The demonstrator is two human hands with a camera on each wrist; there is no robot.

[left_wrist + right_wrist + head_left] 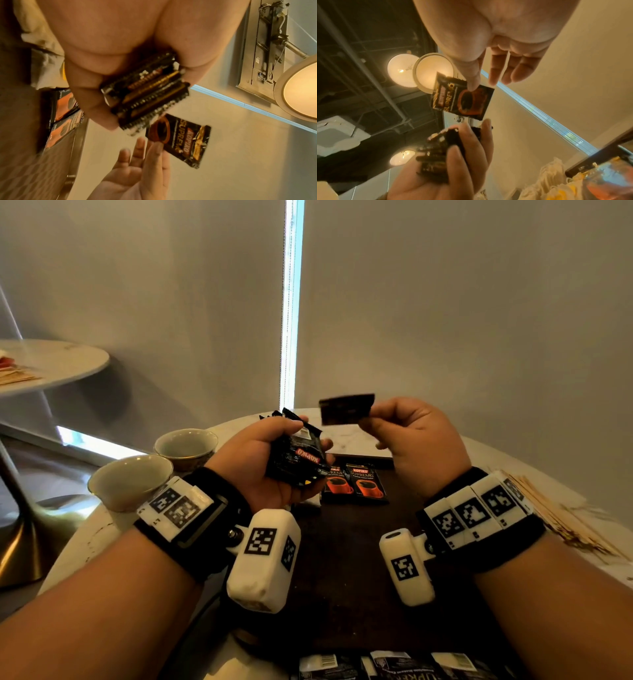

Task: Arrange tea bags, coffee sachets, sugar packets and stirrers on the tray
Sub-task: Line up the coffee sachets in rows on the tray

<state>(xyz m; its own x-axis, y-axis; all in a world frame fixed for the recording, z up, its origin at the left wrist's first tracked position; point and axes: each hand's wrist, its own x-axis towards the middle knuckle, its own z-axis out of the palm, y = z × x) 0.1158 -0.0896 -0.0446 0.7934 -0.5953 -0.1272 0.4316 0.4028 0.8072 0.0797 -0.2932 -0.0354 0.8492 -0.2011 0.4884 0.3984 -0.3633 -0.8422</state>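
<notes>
My left hand (274, 460) grips a stack of black Kopiko coffee sachets (299, 460) above the dark tray (342, 559); the wrist view shows the stack's edges (145, 93) between thumb and fingers. My right hand (411, 436) pinches a single black coffee sachet (346, 409) by one end, held up in the air just right of the stack; it is also seen as the single sachet (180, 139) and the single sachet (462, 100). Two coffee sachets (354, 482) with orange cups lie side by side on the tray's far part.
Two empty cups (132, 479) (186, 446) stand on the marble table at the left. Wooden stirrers (561, 515) lie at the right. More sachets (394, 664) lie face down at the near edge. A second round table (51, 364) stands at far left.
</notes>
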